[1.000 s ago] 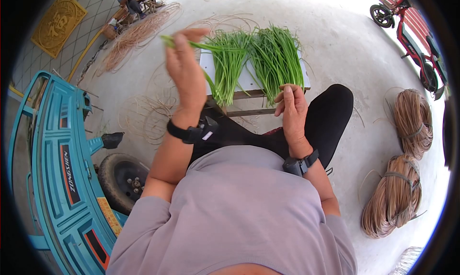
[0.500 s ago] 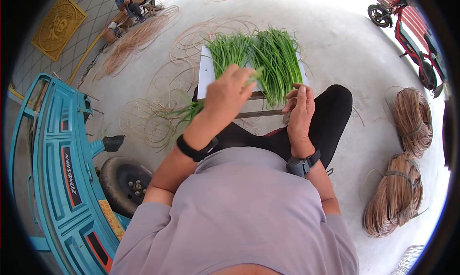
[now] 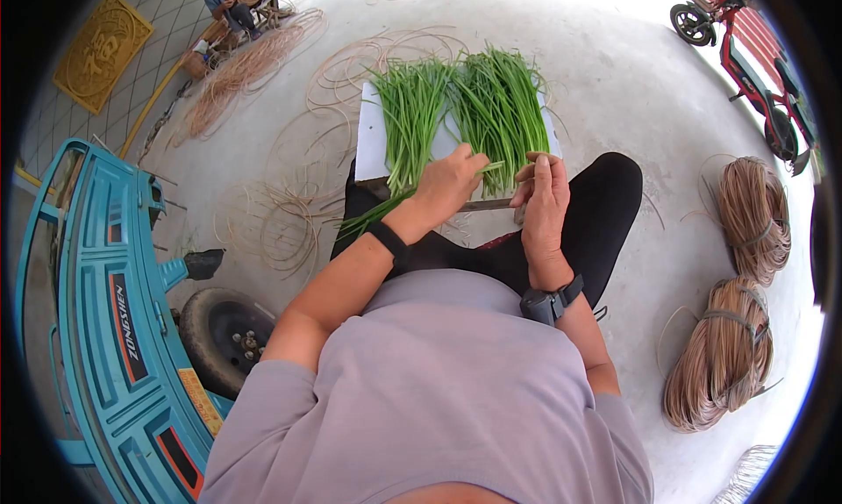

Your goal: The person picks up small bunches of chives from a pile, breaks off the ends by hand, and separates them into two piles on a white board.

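Two bundles of long green chives, the left one [image 3: 410, 118] and the right one [image 3: 504, 114], lie side by side on a white board [image 3: 373, 140] in front of my lap. My left hand [image 3: 449, 186] is closed around a small bunch of chives [image 3: 377, 213], its long leaves trailing back under my wrist and the pale stem ends poking out toward the right. My right hand [image 3: 545, 193] is beside it at the board's near right corner, fingers bent together; what they pinch, if anything, is too small to make out.
A blue cargo vehicle [image 3: 114, 276] with a wheel [image 3: 230, 342] stands close on my left. Coiled cane bundles [image 3: 724, 355] lie at right, below a red scooter [image 3: 745, 74]. Loose cane strands [image 3: 281, 210] cover the floor at left. Another person [image 3: 237, 4] sits far left.
My left hand has come down and right, toward my right hand, with the chives still in it. The right hand has hardly moved.
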`<state>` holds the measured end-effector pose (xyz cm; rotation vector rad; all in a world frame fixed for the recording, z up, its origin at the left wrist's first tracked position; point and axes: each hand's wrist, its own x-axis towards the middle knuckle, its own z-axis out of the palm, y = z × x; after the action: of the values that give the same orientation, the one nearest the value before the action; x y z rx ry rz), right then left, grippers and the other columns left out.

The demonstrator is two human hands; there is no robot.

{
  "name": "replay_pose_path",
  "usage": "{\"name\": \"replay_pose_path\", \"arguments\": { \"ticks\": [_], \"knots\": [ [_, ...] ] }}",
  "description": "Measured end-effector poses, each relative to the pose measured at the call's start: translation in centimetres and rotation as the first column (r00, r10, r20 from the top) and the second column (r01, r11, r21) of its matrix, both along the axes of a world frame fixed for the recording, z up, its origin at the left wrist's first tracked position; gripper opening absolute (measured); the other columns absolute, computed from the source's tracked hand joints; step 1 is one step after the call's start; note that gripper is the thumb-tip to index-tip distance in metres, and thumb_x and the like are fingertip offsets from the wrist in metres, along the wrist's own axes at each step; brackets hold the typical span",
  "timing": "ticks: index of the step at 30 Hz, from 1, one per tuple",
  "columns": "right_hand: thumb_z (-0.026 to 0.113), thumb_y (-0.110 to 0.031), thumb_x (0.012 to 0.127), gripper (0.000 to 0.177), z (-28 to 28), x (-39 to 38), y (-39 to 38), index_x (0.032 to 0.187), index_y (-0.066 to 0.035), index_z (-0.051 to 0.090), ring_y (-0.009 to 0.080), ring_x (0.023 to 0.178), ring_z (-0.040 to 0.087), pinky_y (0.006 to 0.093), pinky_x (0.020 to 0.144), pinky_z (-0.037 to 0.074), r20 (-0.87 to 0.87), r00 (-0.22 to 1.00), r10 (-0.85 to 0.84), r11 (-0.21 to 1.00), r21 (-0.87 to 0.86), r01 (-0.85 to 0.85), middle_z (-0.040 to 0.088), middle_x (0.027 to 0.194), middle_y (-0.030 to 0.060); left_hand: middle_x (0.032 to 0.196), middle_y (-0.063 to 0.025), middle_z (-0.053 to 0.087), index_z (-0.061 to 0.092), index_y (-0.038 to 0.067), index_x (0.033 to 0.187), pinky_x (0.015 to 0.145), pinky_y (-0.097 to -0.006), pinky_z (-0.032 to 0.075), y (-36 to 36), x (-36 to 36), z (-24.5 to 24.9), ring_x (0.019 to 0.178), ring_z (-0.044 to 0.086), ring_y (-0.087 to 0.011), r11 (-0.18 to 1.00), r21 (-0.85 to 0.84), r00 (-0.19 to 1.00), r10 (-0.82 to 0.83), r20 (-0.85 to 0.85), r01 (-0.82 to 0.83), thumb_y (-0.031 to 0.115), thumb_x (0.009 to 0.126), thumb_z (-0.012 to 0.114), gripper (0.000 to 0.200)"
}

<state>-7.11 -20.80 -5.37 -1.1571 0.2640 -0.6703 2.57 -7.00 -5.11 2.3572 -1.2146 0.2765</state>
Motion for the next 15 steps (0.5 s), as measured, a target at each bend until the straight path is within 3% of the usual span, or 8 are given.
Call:
{"name": "replay_pose_path", "arguments": {
  "ticks": [6,9,15],
  "knots": [
    [0.044,-0.025,0.102,0.027,0.0,0.0,-0.1,0.105,-0.001,0.055,0.0047,0.048,0.044,0.0184,0.043,0.038,-0.012,1.000,0.013,1.000,-0.007,-0.013,0.057,0.074,0.0025,0.092,-0.0110,0.051,0.058,0.010,0.099,0.063,-0.0443,0.050,0.3,0.4,0.2,0.076,0.060,-0.0354,0.999,-0.034,0.999,0.009,-0.045,-0.011,0.012,0.080,0.067,0.021],
    [0.044,-0.025,0.102,0.027,-0.2,0.1,0.0,0.105,-0.001,0.056,0.0047,0.048,0.045,0.0185,0.043,0.038,-0.013,1.000,0.022,1.000,-0.010,-0.022,0.057,0.074,0.0026,0.092,-0.0099,0.055,0.061,0.009,0.096,0.068,-0.0398,0.050,0.3,0.2,0.8,0.081,0.061,-0.0318,0.993,-0.107,0.995,0.033,-0.091,-0.043,0.012,0.080,0.069,0.018],
    [0.046,-0.021,0.101,0.023,-0.3,0.2,0.1,0.105,-0.001,0.054,0.0052,0.045,0.045,0.0197,0.041,0.037,-0.051,0.995,0.089,0.996,-0.024,-0.090,0.057,0.077,0.0038,0.097,-0.0113,0.058,0.058,0.007,0.102,0.073,-0.0405,0.049,0.4,0.4,1.3,0.087,0.061,-0.0339,0.982,-0.190,0.995,-0.026,-0.100,0.006,0.010,0.084,0.063,0.019]
  ]
}}
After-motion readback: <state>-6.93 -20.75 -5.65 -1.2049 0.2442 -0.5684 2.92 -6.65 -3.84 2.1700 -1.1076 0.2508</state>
